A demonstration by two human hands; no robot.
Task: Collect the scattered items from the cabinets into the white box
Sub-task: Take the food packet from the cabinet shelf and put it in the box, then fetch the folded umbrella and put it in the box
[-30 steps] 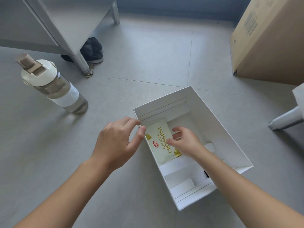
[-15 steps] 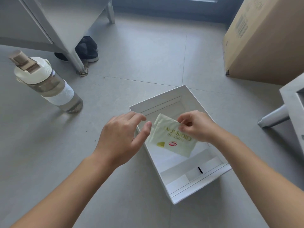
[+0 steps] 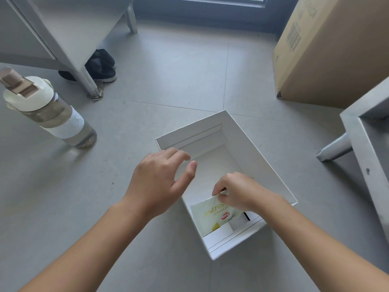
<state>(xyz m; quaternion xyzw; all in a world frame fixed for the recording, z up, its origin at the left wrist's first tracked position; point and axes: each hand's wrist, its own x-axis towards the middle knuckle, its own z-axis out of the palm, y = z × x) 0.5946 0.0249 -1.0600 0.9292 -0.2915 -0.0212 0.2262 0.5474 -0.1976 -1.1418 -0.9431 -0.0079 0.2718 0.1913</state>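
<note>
An open white box (image 3: 261, 157) sits on the grey floor in front of me. My right hand (image 3: 240, 191) is inside it and pinches the top edge of a pale yellow-green croissant packet (image 3: 212, 216), which leans against the box's near end. My left hand (image 3: 160, 182) hovers over the box's left wall with fingers loosely spread, holding nothing. A water bottle (image 3: 50, 116) with a cream lid stands on the floor to the left.
A large cardboard carton (image 3: 332, 49) stands at the back right. A grey cabinet leg (image 3: 334, 148) and frame are at the right. Another grey cabinet (image 3: 63, 28) stands at the back left, with dark shoes (image 3: 101, 66) under it.
My right hand lifted the croissant packet out of the box's far part, turned it round, and has lowered it to the near end. The left hand stayed by the left wall.
</note>
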